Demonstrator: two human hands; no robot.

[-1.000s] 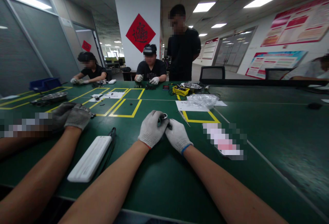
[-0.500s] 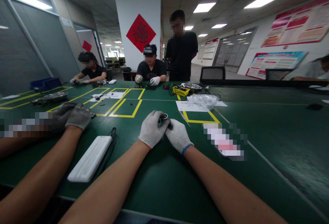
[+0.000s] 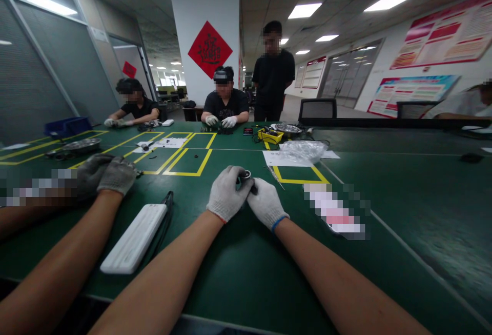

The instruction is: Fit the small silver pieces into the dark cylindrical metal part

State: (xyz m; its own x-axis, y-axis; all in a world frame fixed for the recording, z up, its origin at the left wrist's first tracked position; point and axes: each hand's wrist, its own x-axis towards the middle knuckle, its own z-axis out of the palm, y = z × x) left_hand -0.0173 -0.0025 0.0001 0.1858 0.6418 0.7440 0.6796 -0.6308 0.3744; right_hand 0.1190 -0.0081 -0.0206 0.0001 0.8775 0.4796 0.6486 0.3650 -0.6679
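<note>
In the middle of the head view, my left hand (image 3: 228, 194), in a white knit glove, is closed around a small round part with a pale rim and dark inside (image 3: 246, 174). Gloved too, my right hand (image 3: 266, 202) meets it from the right, its fingertips pinched against the dark lower side of the same part. Most of the part is hidden by the fingers. Just beyond my right hand lies a thin pair of metal tweezers (image 3: 275, 177). A blurred-out flat object (image 3: 335, 213) rests to the right.
A white power strip (image 3: 134, 238) with a black cable lies left of my forearm. Beside it are a co-worker's grey-gloved hands (image 3: 117, 175). Farther off are clear plastic bags (image 3: 303, 151), a yellow device (image 3: 270, 135) and a blue bin (image 3: 67, 125). Several people are around the green table (image 3: 238, 283).
My hands and the part stay almost still. Across the table, the standing person has shifted slightly right, and the seated person's gloved hands have moved a little.
</note>
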